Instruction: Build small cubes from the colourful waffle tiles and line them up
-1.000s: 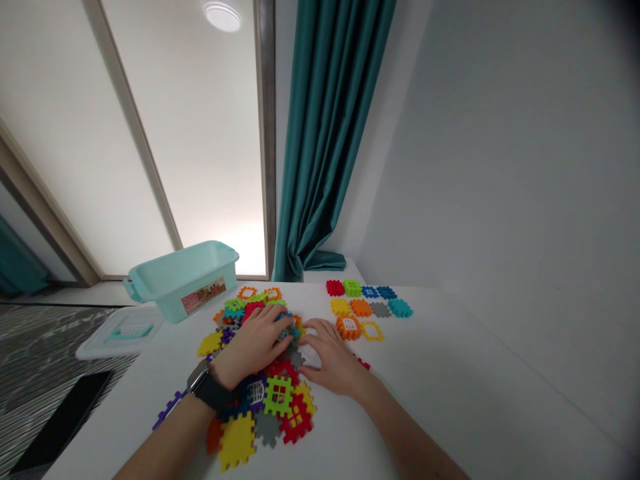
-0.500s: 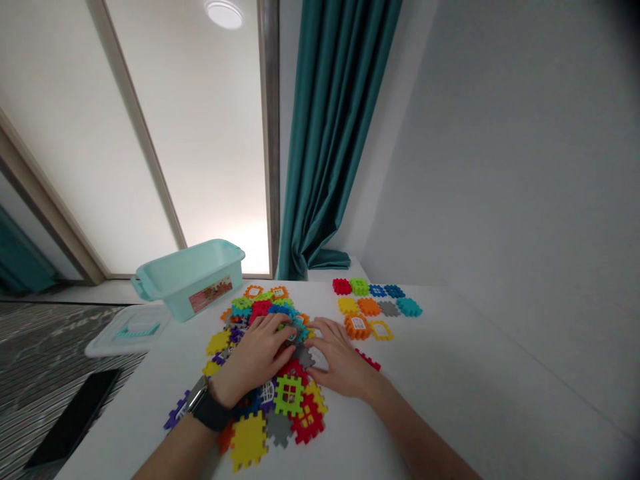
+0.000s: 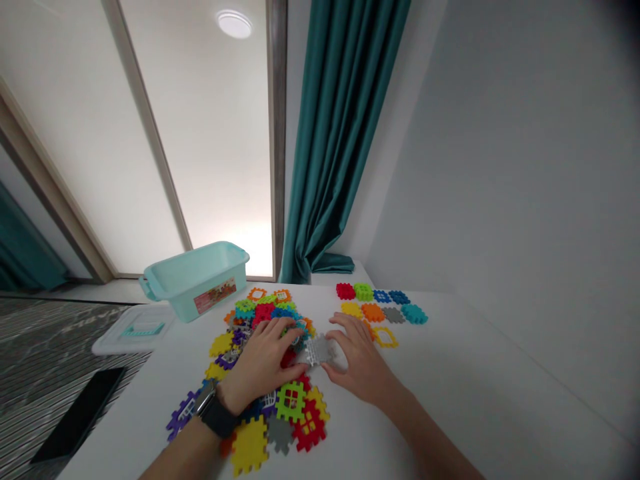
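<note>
A grey interlocking tile (image 3: 318,350) with toothed edges stands out between my two hands, just right of the pile; it looks layered. My right hand (image 3: 357,357) grips its right side between thumb and fingers. From the left, the thumb and index finger of my left hand (image 3: 267,357) close on its other edge, the rest of that hand lying over the pile. Around my left hand spread many coloured tiles, among them a green window tile (image 3: 291,401), a red window tile (image 3: 309,427), a yellow tile (image 3: 249,445) and another grey tile (image 3: 280,433).
Rows of sorted tiles, such as a teal tile (image 3: 415,314) and a yellow frame tile (image 3: 385,337), lie at the back right of the white table (image 3: 450,400). A mint bin (image 3: 200,277) stands at the back left, beside its lid (image 3: 131,330) and a black flat device (image 3: 80,413).
The grey tile has come off the pile and now shows between both hands. My right hand has shifted slightly right. The view has tilted a little.
</note>
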{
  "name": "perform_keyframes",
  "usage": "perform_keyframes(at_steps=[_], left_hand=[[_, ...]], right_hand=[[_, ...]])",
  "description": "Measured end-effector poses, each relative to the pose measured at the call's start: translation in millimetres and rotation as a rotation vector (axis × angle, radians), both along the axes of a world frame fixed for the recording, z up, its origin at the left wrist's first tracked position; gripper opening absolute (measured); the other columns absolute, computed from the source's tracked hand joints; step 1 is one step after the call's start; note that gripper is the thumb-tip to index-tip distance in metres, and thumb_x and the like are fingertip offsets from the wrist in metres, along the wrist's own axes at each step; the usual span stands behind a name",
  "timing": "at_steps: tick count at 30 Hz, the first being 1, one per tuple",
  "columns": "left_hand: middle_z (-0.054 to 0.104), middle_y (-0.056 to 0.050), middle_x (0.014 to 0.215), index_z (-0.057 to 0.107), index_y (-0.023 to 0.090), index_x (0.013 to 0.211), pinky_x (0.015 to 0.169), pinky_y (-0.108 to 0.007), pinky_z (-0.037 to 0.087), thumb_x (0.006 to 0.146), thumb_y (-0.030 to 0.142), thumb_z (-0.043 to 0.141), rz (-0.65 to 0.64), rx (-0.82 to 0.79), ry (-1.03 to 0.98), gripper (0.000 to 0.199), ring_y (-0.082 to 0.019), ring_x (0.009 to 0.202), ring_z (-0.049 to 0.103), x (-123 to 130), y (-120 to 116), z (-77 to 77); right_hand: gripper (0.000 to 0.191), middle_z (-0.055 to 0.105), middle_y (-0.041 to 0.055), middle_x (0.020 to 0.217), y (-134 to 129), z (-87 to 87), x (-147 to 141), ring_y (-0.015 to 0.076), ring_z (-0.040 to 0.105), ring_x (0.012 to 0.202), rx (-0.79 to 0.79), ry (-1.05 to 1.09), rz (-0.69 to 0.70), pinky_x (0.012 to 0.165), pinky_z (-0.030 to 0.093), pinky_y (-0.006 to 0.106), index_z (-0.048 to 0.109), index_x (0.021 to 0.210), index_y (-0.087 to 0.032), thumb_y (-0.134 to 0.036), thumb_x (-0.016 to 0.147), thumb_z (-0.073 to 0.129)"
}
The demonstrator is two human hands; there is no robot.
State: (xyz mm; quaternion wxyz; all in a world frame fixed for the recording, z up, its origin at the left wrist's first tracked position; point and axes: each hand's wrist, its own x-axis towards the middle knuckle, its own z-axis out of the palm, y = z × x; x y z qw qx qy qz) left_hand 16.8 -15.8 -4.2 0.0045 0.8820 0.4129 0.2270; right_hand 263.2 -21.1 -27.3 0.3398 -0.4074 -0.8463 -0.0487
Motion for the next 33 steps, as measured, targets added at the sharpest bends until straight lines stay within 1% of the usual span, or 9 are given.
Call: perform_keyframes(at_steps=[3,6,9,12,18,24,29,33], left_hand=[[0.054,-0.014,0.142,0.056,0.025,0.133,0.104,-0.055,0.047,0.076,0.042,0.083,-0.002,0.034,-0.038,0.066,-0.036,0.127,0.054,2.0,0.1,-4.3],[0.050,-0.016,0.146,0.054,0.025,0.134,0.105,-0.055,0.047,0.074,0.043,0.085,-0.008,0.069,-0.050,0.070,-0.037,0.130,0.052,2.4,-0.4,-5.6],[0.050,-0.016,0.146,0.057,0.024,0.130,0.104,-0.057,0.048,0.074,0.040,0.086,-0.012,0.088,-0.046,0.065,-0.037,0.129,0.053,2.4,-1.8,-4.4],[0.051,-0.016,0.144,0.058,0.023,0.126,0.103,-0.055,0.049,0.075,0.035,0.085,-0.018,0.101,-0.067,0.059,-0.036,0.129,0.054,2.8,-3.1,-3.8],[0.054,-0.016,0.142,0.058,0.021,0.124,0.104,-0.054,0.051,0.079,0.029,0.082,-0.024,0.098,-0.094,0.051,-0.035,0.127,0.056,2.9,-2.4,-6.1],[0.053,-0.017,0.143,0.057,0.020,0.125,0.104,-0.055,0.051,0.083,0.031,0.079,-0.050,0.066,-0.101,0.049,-0.035,0.129,0.056,-0.4,0.9,-9.0],[0.052,-0.017,0.142,0.057,0.021,0.123,0.105,-0.056,0.050,0.081,0.029,0.081,-0.059,0.027,-0.089,0.049,-0.035,0.129,0.055,-0.8,1.6,-10.9],[0.055,-0.016,0.138,0.057,0.021,0.120,0.104,-0.055,0.050,0.078,0.029,0.084,-0.050,0.015,-0.098,0.051,-0.035,0.126,0.056,0.0,1.1,-9.8]], right_hand=[[0.041,0.056,0.0150,0.131,-3.4,0.5,-5.1,0.0355,0.050,0.130,0.048,0.044,0.013,0.107,0.043,0.058,0.057,0.112,-0.022,-0.021,0.074,0.073],[0.040,0.057,0.0147,0.129,-6.7,1.9,-9.8,0.0357,0.048,0.132,0.093,0.065,0.023,0.108,0.043,0.057,0.057,0.114,-0.021,-0.022,0.076,0.072],[0.041,0.056,0.0154,0.129,-8.3,3.9,-11.4,0.0358,0.048,0.133,0.131,0.081,0.021,0.108,0.043,0.057,0.057,0.115,-0.020,-0.023,0.077,0.072],[0.041,0.057,0.0154,0.127,-7.9,3.7,-11.0,0.0357,0.049,0.132,0.147,0.096,0.015,0.107,0.044,0.056,0.058,0.115,-0.019,-0.024,0.077,0.073],[0.038,0.059,0.0156,0.129,-5.1,-0.3,-9.5,0.0353,0.051,0.130,0.096,0.081,0.008,0.105,0.047,0.056,0.057,0.115,-0.021,-0.025,0.080,0.073],[0.037,0.065,0.0124,0.131,-2.0,0.4,-6.1,0.0298,0.056,0.128,0.067,0.020,0.108,0.108,0.047,0.055,0.055,0.125,-0.023,-0.019,0.089,0.063],[0.031,0.069,0.0113,0.126,0.1,0.5,-3.7,0.0282,0.062,0.122,0.051,-0.015,0.156,0.107,0.048,0.055,0.060,0.123,-0.024,-0.019,0.093,0.061],[0.028,0.071,0.0105,0.123,0.9,1.8,-3.1,0.0276,0.063,0.119,0.054,-0.036,0.160,0.107,0.048,0.055,0.063,0.121,-0.023,-0.019,0.094,0.063]])
